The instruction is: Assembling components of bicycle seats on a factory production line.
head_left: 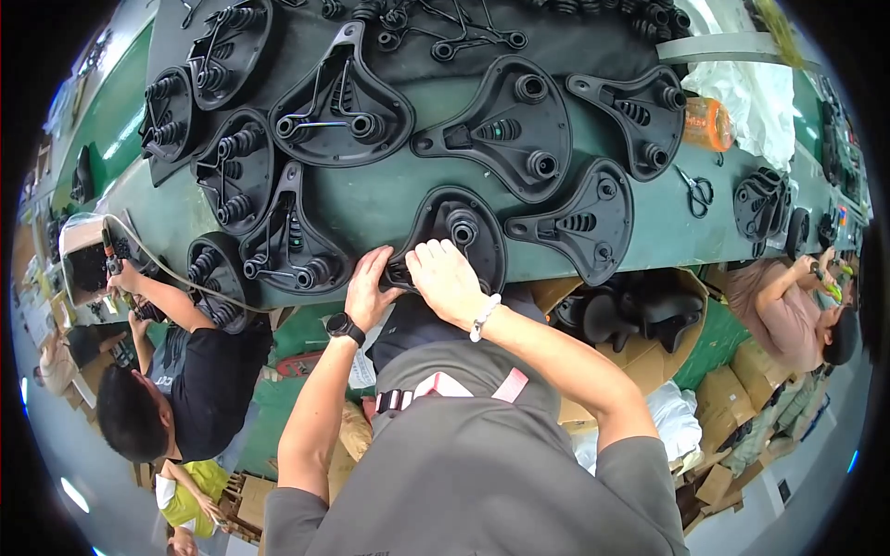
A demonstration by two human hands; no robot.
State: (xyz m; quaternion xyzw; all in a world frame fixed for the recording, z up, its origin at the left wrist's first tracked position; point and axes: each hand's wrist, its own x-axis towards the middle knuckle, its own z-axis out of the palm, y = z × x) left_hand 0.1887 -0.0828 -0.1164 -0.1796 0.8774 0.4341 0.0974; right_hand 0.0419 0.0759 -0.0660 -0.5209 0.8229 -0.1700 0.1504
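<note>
The seat [436, 216] slants away rightward from our left hand [368, 285], curled at its narrow end; our right hand [448, 282] overlaps it, grips unclear.

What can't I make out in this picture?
All in the head view:
Most of the nose of the nearest saddle: hidden by the left fingers and right fingers.
That saddle's other side: turned away.
Spring parts at the top: cut off by the edge.
Contents of the left box: too small.

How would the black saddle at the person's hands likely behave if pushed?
The saddle probably stays stiff: its underside looks like a moulded shell. With that side facing up, it might rock. Its coil-like part may flex.
</note>
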